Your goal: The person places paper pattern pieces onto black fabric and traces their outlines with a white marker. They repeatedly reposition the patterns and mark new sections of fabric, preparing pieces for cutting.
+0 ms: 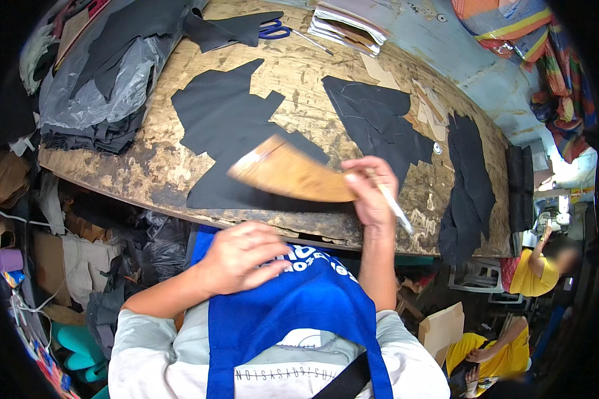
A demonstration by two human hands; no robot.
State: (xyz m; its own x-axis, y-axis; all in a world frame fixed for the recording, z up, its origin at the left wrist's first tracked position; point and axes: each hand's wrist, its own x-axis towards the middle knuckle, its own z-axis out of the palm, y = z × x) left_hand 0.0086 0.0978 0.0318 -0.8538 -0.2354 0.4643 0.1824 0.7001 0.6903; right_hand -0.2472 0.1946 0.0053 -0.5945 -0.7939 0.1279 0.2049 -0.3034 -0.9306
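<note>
My right hand (pixel 373 193) is closed over the front edge of the table. It grips one end of a curved brown template (pixel 296 174), which looks like card and is slightly blurred, and also a slim white pen (pixel 398 211) that points down toward me. Beneath the template lies a large irregular black sheet (pixel 223 110) of leather-like material, partly covered by it. My left hand (pixel 249 256) hovers in front of the blue apron (pixel 273 316), its fingers loosely stretched and seemingly holding nothing.
More black pieces (pixel 373 110) lie right of centre, and a long black piece (pixel 471 179) hangs over the right edge. Blue-handled scissors (pixel 274 30), a pen (pixel 313 44) and a paper stack (pixel 346 30) sit at the back. Plastic-covered black material (pixel 113 86) fills the left. Two people in yellow (pixel 539 272) are at right.
</note>
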